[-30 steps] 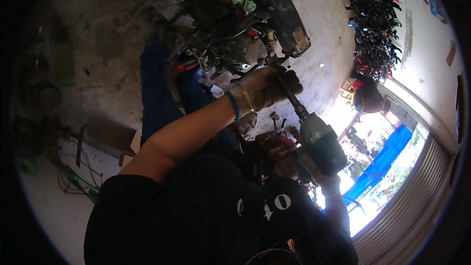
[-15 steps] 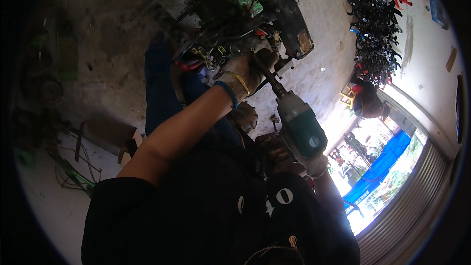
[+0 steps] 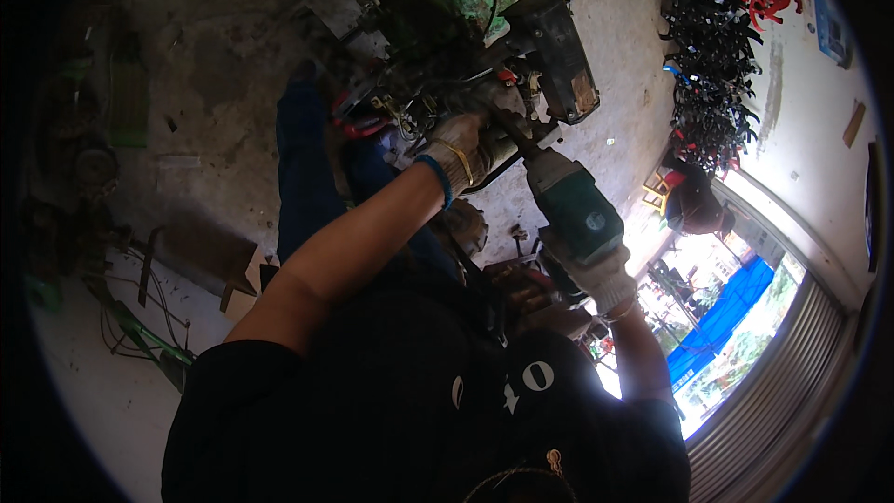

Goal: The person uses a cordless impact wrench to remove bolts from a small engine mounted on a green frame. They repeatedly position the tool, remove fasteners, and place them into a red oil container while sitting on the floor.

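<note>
My right hand (image 3: 603, 279), in a pale knit glove, grips the rear of a green and grey impact wrench (image 3: 579, 216). The wrench's long dark shaft (image 3: 515, 130) points up and left into the dark, greasy parts of a machine (image 3: 438, 65) with a worn green cover. Beside that shaft my left hand (image 3: 458, 147), gloved and with a blue band at the wrist, is closed against the machine. Its fingertips are in shadow, so what they hold cannot be made out. A black box-like housing (image 3: 556, 61) juts from the machine just beyond the shaft.
A wheel-like part (image 3: 466, 224) and reddish machinery (image 3: 521, 284) lie close below my hands. Black and red curved blades (image 3: 712, 65) are heaped along the right wall. A yellow stool (image 3: 657, 191) stands near the bright doorway. Green-framed equipment (image 3: 140, 326) is at left.
The impact wrench and my right hand have moved forward, toward the machine, and less of the shaft shows. My left hand stays near the shaft. The view has shifted slightly.
</note>
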Motion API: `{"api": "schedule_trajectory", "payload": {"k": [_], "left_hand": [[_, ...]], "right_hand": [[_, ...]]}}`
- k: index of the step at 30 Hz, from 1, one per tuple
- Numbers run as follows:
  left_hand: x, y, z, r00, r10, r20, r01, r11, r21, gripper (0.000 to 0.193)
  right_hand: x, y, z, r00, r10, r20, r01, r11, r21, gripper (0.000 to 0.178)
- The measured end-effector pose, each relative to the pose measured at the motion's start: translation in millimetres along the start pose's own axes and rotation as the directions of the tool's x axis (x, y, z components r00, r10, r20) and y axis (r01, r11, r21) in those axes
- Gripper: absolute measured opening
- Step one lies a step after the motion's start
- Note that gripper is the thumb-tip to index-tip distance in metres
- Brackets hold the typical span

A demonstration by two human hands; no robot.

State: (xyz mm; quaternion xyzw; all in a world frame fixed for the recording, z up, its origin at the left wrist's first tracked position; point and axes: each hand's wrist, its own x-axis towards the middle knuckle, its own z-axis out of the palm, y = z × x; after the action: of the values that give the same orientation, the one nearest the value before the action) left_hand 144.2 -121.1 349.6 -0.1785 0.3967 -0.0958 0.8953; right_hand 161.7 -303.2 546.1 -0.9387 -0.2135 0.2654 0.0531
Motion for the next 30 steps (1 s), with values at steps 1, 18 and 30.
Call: {"api": "schedule_trajectory", "payload": {"k": [1, 18, 30], "left_hand": [[1.4, 1.7, -1.0, 0.999, -0.027, -0.029, 0.028, 0.999, 0.032, 0.031], [19.1, 63.9, -1.4, 0.878, -0.474, -0.064, 0.476, 0.853, 0.214, 0.042], [19.3, 63.6, -10.6, 0.841, -0.541, -0.001, 0.537, 0.833, 0.134, 0.041]], "right_hand": [[5.5, -5.5, -7.4, 0.998, 0.052, 0.041, -0.048, 0.994, -0.102, 0.067], [116.7, -75.0, -112.0, 0.876, 0.017, 0.481, 0.283, 0.790, -0.543, 0.062], [143.3, -80.5, -125.0, 0.836, -0.294, 0.464, 0.497, 0.763, -0.412, 0.048]]}}
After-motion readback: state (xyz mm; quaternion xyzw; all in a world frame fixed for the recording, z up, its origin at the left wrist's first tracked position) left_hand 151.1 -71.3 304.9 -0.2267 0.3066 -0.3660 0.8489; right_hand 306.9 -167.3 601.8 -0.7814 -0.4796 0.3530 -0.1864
